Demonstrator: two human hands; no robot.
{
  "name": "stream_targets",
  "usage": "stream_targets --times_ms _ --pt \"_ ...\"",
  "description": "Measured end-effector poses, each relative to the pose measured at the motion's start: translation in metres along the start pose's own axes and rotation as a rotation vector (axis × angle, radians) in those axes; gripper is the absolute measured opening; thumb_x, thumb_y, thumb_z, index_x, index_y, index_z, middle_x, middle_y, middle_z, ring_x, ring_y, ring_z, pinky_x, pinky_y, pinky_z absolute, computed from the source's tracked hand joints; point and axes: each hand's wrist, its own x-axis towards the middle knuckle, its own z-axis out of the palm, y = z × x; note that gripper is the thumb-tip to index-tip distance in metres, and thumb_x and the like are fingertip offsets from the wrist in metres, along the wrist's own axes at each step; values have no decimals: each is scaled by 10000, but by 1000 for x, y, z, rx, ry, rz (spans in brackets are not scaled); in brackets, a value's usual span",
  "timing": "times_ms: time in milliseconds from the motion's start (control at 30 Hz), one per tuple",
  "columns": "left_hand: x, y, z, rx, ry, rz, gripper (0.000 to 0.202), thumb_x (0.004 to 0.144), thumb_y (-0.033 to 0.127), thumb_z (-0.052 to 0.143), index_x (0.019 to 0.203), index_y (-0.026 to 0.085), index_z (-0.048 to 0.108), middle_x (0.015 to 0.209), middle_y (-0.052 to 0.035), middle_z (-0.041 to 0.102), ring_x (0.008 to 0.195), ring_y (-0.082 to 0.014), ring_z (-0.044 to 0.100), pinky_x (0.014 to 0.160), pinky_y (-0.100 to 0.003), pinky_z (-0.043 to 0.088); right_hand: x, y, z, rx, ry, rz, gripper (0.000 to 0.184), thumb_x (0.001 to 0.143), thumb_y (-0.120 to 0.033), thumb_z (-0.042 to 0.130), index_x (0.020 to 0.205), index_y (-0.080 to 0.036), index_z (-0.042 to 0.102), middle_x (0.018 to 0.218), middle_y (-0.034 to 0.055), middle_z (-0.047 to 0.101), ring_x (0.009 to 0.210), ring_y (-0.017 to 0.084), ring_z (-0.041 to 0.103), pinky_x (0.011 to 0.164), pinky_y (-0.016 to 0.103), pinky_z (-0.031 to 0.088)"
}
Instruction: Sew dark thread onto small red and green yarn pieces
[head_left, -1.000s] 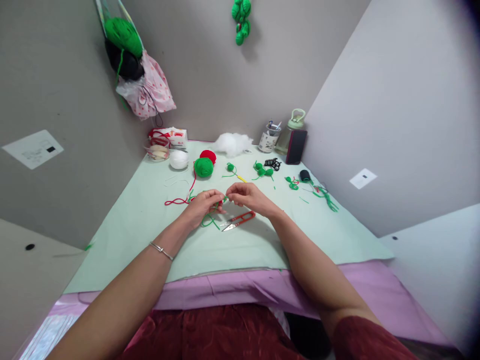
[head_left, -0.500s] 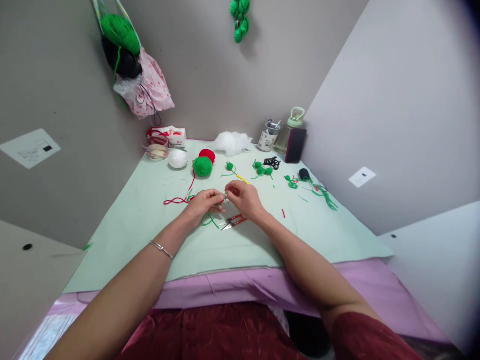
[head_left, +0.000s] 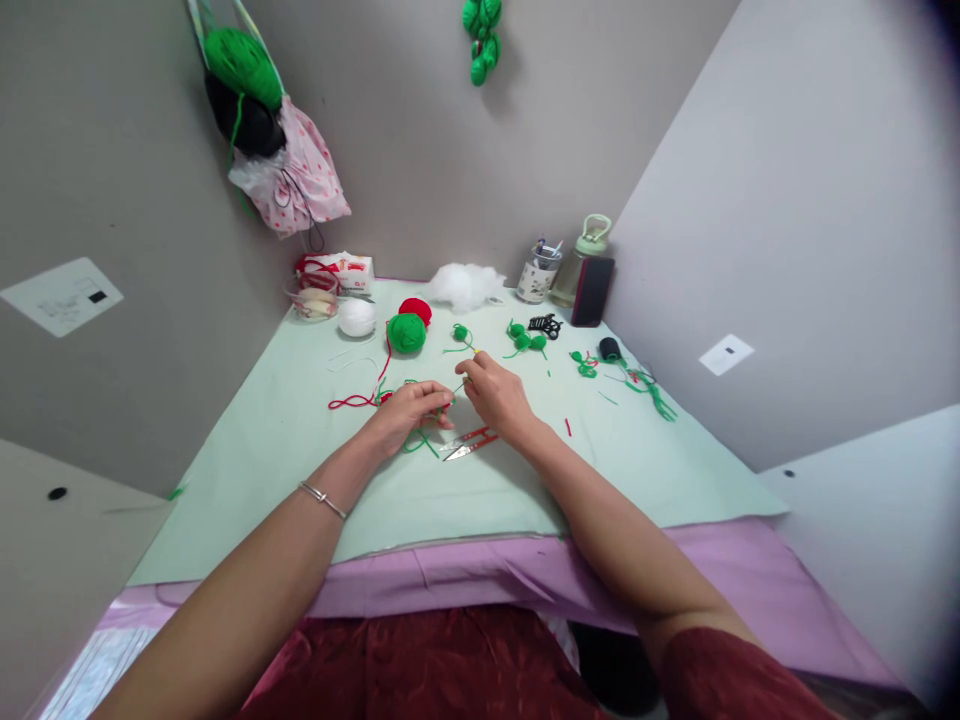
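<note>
My left hand (head_left: 407, 410) rests on the pale green cloth (head_left: 300, 440) with its fingers pinched on a small green yarn piece (head_left: 424, 432), whose loose strands trail beneath it. My right hand (head_left: 496, 396) is closed just to the right, fingertips pinching a thin green strand and reaching toward a yellow crochet hook (head_left: 480, 353). Red-handled thread snips (head_left: 469, 443) lie on the cloth right under my right hand. A red yarn strand (head_left: 358, 400) runs from my left hand toward the green yarn ball (head_left: 406, 333).
A red yarn ball (head_left: 416, 310), white ball (head_left: 356, 317), white stuffing (head_left: 465, 285), a cup (head_left: 537, 279), a bottle (head_left: 581, 262) and a dark phone (head_left: 592, 292) line the back. Small green crocheted pieces (head_left: 525, 341) lie to the right. Bags (head_left: 277, 150) hang on the wall.
My right hand has shifted left and slightly away from me, over the snips' handle, with its fingertips now near the yellow hook. My left hand has hardly moved.
</note>
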Motion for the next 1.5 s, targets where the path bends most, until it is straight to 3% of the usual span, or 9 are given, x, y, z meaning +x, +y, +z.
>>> stream_targets --times_ms 100,200,400,600,867,1033,1200,1367,1500 --pt "0 2 -2 -35 51 34 293 703 358 789 830 137 644 731 12 590 611 -87 582 728 -281 550 0 4 -5 114 16 46 302 860 -109 493 1117 -204 618 1110 95 614 847 183 572 659 275 380" --pt "2 2 -5 -83 139 56 357 680 328 811 931 150 630 816 1 643 646 -95 633 724 -264 540 3 8 -9 426 25 150 129 875 -214 545 950 -184 644 953 56 651 729 146 556 701 278 416" --pt "5 -3 -9 -128 170 100 356 685 288 811 937 155 597 824 -2 670 716 -118 681 749 -249 527 3 -7 -15 853 -120 149 170 825 -313 615 888 -164 667 800 21 653 649 118 520 635 256 424" --pt "6 -6 -8 -117 134 116 324 691 294 812 906 144 621 841 0 659 712 -105 660 830 -296 533 -2 -13 -6 734 -10 101 158 813 -317 633 880 -185 687 851 32 692 633 111 519 630 258 421" --pt "5 -6 -4 -41 154 184 300 658 298 822 829 157 619 771 27 631 730 -103 629 820 -290 531 2 -16 -10 1001 -169 274 143 709 -289 621 745 -151 629 674 -3 609 591 98 494 568 229 400" --pt "5 -3 -3 93 181 228 291 655 330 807 803 152 631 746 13 631 693 -122 612 723 -282 526 0 -22 -8 642 -28 142 32 717 -199 569 733 -174 580 682 -1 576 610 111 486 585 239 373" --pt "8 0 -12 186 386 263 270 632 295 805 788 162 630 694 19 628 629 -116 590 651 -257 490 2 -9 -15 332 202 54 98 760 -125 504 768 -189 577 790 55 609 718 157 534 679 276 399" --pt "5 3 -10 24 255 225 351 643 353 812 878 161 634 787 10 651 710 -119 634 762 -289 520 2 -3 -23 754 -76 138 195 908 -322 472 882 -180 605 793 25 640 633 124 563 639 252 435" --pt "5 -1 -6 5 212 204 350 655 350 810 891 167 628 770 22 639 711 -113 624 776 -294 526 -1 -16 -21 746 -199 49 263 921 -349 464 759 -176 578 675 -9 570 594 104 497 592 229 374"
